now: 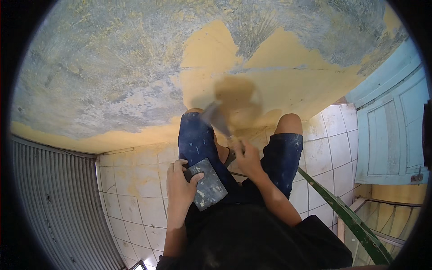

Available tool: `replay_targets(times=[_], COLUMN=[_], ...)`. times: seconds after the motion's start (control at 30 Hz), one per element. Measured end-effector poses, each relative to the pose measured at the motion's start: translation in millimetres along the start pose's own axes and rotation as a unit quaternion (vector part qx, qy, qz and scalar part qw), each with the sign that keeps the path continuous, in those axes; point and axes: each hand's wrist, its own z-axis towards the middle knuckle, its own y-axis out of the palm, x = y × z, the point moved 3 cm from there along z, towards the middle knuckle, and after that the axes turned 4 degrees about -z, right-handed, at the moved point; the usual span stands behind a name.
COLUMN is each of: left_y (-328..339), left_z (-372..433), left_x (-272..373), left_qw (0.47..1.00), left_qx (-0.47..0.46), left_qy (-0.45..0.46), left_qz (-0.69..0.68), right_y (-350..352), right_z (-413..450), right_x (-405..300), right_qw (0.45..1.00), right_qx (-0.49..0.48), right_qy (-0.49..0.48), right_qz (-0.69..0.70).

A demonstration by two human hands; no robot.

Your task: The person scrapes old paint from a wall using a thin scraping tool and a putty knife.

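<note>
My right hand (248, 157) grips the handle of a putty knife (219, 121), whose broad blade is blurred and points up and left, in front of the wall. In my left hand (182, 182) is a dark flat rectangular plate (209, 185), specked with pale filler or paint. The thumb lies on top of the plate, the fingers are along its left edge, and it is over my left thigh. Before me stands a yellow painted wall (209, 47) with broad grey, streaky areas. A darker brown patch (235, 89) shows beyond the blade; I cannot tell whether it is shadow.
White floor tiles (148, 209) with yellowish dust lie below. Left is a grey corrugated shutter (60, 209); right, a light blue door (391, 135) with a latch. A green metal bar (347, 216) slants past my right side, beside a framed glass panel (388, 222).
</note>
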Motion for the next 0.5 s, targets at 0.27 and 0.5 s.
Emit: replay_targets(times=[0.27,0.5], left_y=[-3.4,-17.6], left_z=[33.7,71.7], left_x=[-46.0,-89.6], left_qw=[0.938,0.934], left_qx=[-0.153,-0.173], left_qy=[-0.012,0.036], left_qz=[-0.31,-0.31], right_y=[-16.2,2.3], right_z=[2.6,5.8], right_x=[3.2,12.4], right_qw=[0.981,0.987], right_qx=[0.011,-0.048], right_qy=[0.062,0.07], right_qz=[0.184,0.138])
